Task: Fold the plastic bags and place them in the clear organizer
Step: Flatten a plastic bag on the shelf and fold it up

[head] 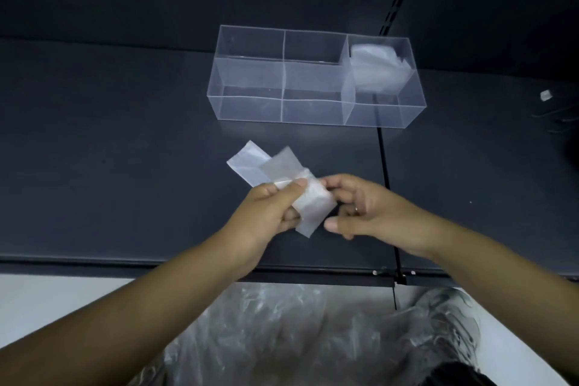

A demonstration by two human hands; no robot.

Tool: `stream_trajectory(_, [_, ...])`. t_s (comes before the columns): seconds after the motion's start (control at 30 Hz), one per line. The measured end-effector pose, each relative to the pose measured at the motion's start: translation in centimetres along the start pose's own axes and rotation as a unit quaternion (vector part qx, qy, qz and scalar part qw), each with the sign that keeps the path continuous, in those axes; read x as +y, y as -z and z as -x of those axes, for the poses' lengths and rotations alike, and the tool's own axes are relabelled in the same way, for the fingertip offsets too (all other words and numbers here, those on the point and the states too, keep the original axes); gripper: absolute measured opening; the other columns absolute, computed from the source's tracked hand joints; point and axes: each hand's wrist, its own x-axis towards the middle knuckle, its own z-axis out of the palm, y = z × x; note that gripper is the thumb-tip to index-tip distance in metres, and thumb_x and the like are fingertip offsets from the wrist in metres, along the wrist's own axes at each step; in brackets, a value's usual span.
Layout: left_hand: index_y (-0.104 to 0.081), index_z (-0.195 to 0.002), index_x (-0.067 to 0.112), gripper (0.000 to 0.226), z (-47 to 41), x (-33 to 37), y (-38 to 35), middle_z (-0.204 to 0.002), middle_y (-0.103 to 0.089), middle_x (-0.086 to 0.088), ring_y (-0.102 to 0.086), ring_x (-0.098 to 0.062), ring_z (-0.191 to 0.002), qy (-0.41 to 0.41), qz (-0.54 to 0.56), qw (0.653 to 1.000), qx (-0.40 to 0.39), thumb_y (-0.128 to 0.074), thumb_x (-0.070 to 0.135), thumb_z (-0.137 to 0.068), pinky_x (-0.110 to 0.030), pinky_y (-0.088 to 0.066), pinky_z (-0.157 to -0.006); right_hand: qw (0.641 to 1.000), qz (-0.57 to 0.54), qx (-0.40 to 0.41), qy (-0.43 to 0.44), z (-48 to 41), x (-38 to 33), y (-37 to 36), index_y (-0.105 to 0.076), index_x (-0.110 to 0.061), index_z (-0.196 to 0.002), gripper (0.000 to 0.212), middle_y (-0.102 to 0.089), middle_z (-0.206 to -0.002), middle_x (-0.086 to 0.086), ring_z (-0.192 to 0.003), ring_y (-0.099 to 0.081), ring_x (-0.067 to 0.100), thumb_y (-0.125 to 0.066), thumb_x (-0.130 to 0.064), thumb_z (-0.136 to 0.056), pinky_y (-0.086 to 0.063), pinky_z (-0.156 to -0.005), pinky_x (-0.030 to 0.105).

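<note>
Both hands on a half-folded plastic bag [313, 207], held just above the dark shelf [125, 166].
The left hand [269, 207] pinches the strip mid-length and the right hand [360, 207] curls round its near end; its long axis runs away to the left. The clear organizer [250, 110] lies straight beyond with nothing between, folded bags [376, 69] in its right end compartment and loose bags [313, 338] heaped below.

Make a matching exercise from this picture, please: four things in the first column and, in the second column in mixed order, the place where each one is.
Things
1. folded translucent plastic bag strip
2. stack of folded whitish plastic bags
3. heap of loose crumpled clear plastic bags
4. small pale scrap

Places
A. in the right-end compartment of the clear plastic organizer
B. below the near edge of the dark shelf
C. held by the left hand and right hand
D. alone on the shelf, right of the organizer

Pairs: 1-C, 2-A, 3-B, 4-D
</note>
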Motion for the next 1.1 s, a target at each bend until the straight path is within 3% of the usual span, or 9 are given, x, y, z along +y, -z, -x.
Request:
stream_trajectory(0.17, [-0.064, -0.114, 0.005, 0.028, -2.1, -0.6, 1.5, -0.104, -0.073, -0.012, -0.07, -0.022, -0.096, 0.06, 0.078, 0.995, 0.008, -0.047, 0.021, -0.099, -0.026, -0.057, -0.073, 0.986, 0.086, 0.138, -0.037, -1.6, 2.1, -0.6, -0.06, -0.02, -0.103, 0.02, -0.07, -0.071, -0.001, -0.057, -0.059, 0.009, -0.067, -0.011, -0.087, -0.047, -0.051, 0.02])
stream_trajectory(0.37, [-0.066, -0.094, 0.006, 0.014, -4.5, 0.1, 3.5, -0.086, -0.074, -0.01, -0.073, -0.019, -0.077, 0.06, 0.079, 0.989, 0.108, -0.057, 0.017, -0.095, -0.026, -0.058, -0.061, 0.98, 0.09, 0.169, -0.058, -2.0, 2.8, -0.8, -0.054, -0.019, -0.1, 0.023, -0.071, -0.072, 0.001, -0.05, -0.059, 0.007, -0.068, -0.01, -0.085, -0.043, -0.046, 0.017])
stream_trajectory(0.5, [-0.069, -0.097, 0.007, 0.014, -6.0, 1.4, 4.6, -0.094, -0.072, -0.011, -0.071, -0.014, -0.073, -0.018, -0.002, 0.984, 0.177, -0.058, 0.016, -0.095, -0.022, -0.057, -0.062, 0.979, 0.073, 0.174, -0.072, -2.3, 2.8, -0.7, -0.055, -0.018, -0.095, 0.021, -0.071, -0.069, 0.0, -0.05, -0.06, 0.008, -0.069, -0.009, -0.084, -0.042, -0.045, 0.018])
stream_trajectory(0.57, [-0.068, -0.11, 0.008, 0.019, -5.8, 1.5, 5.3, -0.099, -0.071, -0.003, -0.068, -0.009, -0.083, -0.142, -0.144, 0.948, 0.244, -0.055, 0.014, -0.096, -0.02, -0.055, -0.076, 0.979, 0.068, 0.176, -0.08, -2.4, 2.7, -0.7, -0.055, -0.018, -0.094, 0.021, -0.071, -0.068, 0.0, -0.051, -0.061, 0.01, -0.07, -0.009, -0.083, -0.042, -0.045, 0.02])
stream_trajectory(0.67, [-0.064, -0.12, 0.013, 0.027, -3.4, 0.3, 4.5, -0.117, -0.062, 0.005, -0.056, -0.007, -0.109, -0.363, -0.399, 0.817, 0.205, -0.055, 0.02, -0.095, -0.018, -0.04, -0.1, 0.98, 0.046, 0.173, -0.089, -2.5, 2.6, -0.4, -0.055, -0.016, -0.095, 0.022, -0.07, -0.067, 0.001, -0.051, -0.062, 0.011, -0.071, -0.008, -0.081, -0.042, -0.044, 0.02])
stream_trajectory(0.77, [-0.051, -0.136, 0.012, 0.062, -0.9, -2.8, 2.4, -0.14, -0.05, -0.001, -0.038, -0.008, -0.13, -0.348, -0.525, 0.776, 0.02, -0.053, 0.051, -0.088, -0.007, -0.017, -0.109, 0.98, 0.024, 0.175, -0.091, -2.5, 2.3, -0.3, -0.054, -0.014, -0.096, 0.022, -0.07, -0.067, 0.004, -0.05, -0.062, 0.012, -0.07, -0.007, -0.082, -0.042, -0.042, 0.021])
stream_trajectory(0.87, [-0.038, -0.145, 0.009, 0.083, -0.4, -4.8, 1.7, -0.15, -0.038, -0.003, -0.029, -0.013, -0.141, -0.308, -0.592, 0.744, -0.024, -0.06, 0.059, -0.082, -0.012, -0.009, -0.113, 0.979, -0.01, 0.168, -0.113, -2.1, 1.7, -0.4, -0.054, -0.013, -0.098, 0.015, -0.068, -0.071, 0.006, -0.051, -0.061, 0.01, -0.064, -0.009, -0.087, -0.042, -0.044, 0.021])
stream_trajectory(1.0, [-0.064, -0.121, 0.003, 0.051, -1.0, -4.5, 1.5, -0.12, -0.067, -0.01, -0.065, -0.024, -0.109, -0.387, -0.578, 0.716, 0.058, -0.078, 0.028, -0.078, -0.027, -0.047, -0.095, 0.972, -0.132, 0.141, -0.131, -1.1, 0.0, 0.0, -0.058, -0.012, -0.097, 0.007, -0.063, -0.069, 0.003, -0.051, -0.06, 0.01, -0.061, -0.011, -0.091, -0.042, -0.044, 0.019])
stream_trajectory(1.1, [-0.07, -0.114, 0.017, 0.03, -1.1, -3.7, 1.7, -0.086, -0.074, 0.0, -0.068, -0.019, -0.074, -0.368, -0.533, 0.755, 0.106, -0.057, 0.033, -0.092, -0.026, -0.049, -0.068, 0.978, -0.147, 0.132, -0.075, -0.8, -1.8, 0.4, -0.059, -0.012, -0.102, 0.012, -0.069, -0.075, 0.002, -0.054, -0.062, 0.012, -0.062, -0.011, -0.09, -0.044, -0.045, 0.019])
